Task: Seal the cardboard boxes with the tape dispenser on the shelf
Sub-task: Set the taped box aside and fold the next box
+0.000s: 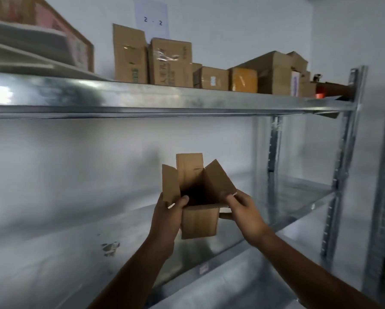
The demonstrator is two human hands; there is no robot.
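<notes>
Head view: faced a metal rack, with a small cardboard box (199, 221) raised in front of the lower shelf (53, 264).
Box: held upright in the air, clear of the shelf, all four top flaps standing open, inside dark; not yet sealed.
Left hand (164, 219): gripped the box's left side, thumb hooked over the rim by the left flap, fingers curled behind and hidden; probably there to steady it.
Right hand (246, 214): pinched the right flap near its base, thumb on top, fingers (226, 217) tucked beneath; seemingly placed to fold it inward.
Upper shelf (142, 99): carried a row of other boxes (169, 63), some already taped.
Tape dispenser: not clearly made out; possibly the reddish-brown object (331, 89) at the far right, too blurred to tell.
</notes>
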